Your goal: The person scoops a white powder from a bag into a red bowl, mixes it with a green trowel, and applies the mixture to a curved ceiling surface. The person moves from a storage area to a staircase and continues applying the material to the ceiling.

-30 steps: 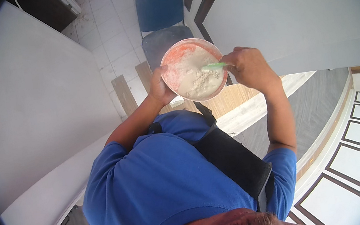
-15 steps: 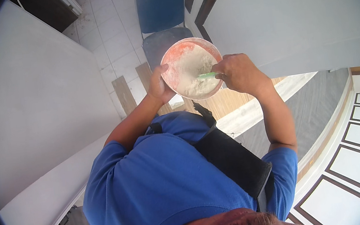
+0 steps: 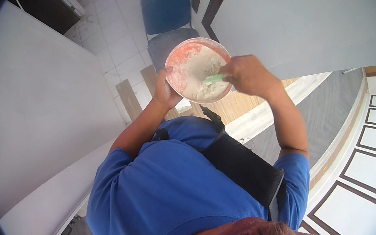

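We are holding a bowl (image 3: pixel 186 53) of pale mix (image 3: pixel 197 71) before our blue shirt (image 3: pixel 173 185); our left grip (image 3: pixel 165 90) is clasping its rim, our right grip (image 3: pixel 247 75) is closed around a green tool (image 3: pixel 213 78), apparently touching the mix; a blue chair (image 3: pixel 167 9) is standing beyond.

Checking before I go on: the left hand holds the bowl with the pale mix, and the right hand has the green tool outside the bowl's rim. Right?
Not quite: the head view shows the green tool inside the bowl's rim, at the pale mix. The left hand does hold the bowl, and the right hand the tool.
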The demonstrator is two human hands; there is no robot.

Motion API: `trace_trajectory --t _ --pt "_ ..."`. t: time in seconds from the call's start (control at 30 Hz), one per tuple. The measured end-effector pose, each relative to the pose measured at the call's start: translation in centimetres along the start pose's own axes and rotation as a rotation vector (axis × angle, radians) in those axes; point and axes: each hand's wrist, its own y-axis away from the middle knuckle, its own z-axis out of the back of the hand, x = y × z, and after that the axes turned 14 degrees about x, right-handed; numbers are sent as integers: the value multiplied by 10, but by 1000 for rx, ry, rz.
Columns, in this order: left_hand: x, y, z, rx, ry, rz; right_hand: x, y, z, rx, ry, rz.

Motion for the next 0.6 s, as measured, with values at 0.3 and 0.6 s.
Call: trace_trajectory --t 0.3,0.6 --pt "2 1 4 21 34 -8 -8 7 -5 -97 37 52" --pt "6 5 17 -39 35 -20 -1 6 -24 -252 156 19"
